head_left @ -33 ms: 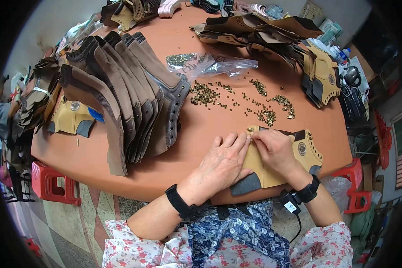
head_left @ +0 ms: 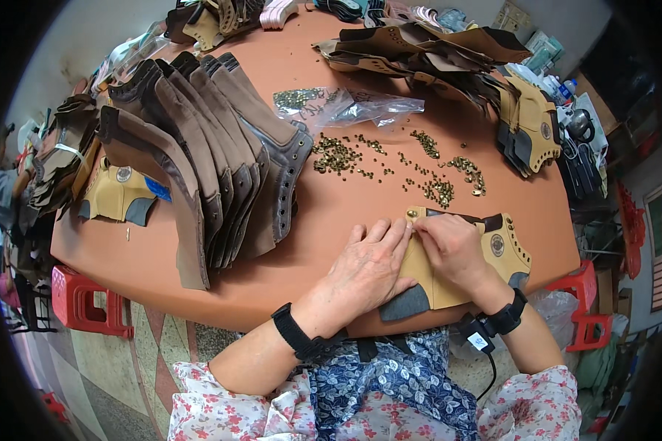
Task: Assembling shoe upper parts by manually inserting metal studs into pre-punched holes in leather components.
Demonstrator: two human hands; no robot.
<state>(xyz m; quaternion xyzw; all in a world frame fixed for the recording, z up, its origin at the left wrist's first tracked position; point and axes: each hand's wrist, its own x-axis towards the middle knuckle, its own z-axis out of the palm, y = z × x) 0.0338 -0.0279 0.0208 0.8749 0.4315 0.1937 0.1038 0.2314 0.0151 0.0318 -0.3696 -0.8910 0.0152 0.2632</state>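
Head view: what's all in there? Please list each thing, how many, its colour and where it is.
Table: one, orange-brown, centre.
Tan piece: one, tan and grey, under the hands.
Metal bits: many, brassy, mid-table.
Plastic bag: one, clear, behind the bits.
Upright stack: one, brown, left of the bits.
Tied bundle: one, brownish, far left.
Folded pile: one, brown and tan, back right.
Stools: at least two, red, left and right.
Clutter: uncountable, mixed colours, around the edges.
Apron: one, blue and white, lower middle.
Wristbands: two, black, one per wrist.
Left hand: one, bare, flat on the tan piece.
Right hand: one, bare, fingertips near the piece's top-left corner.
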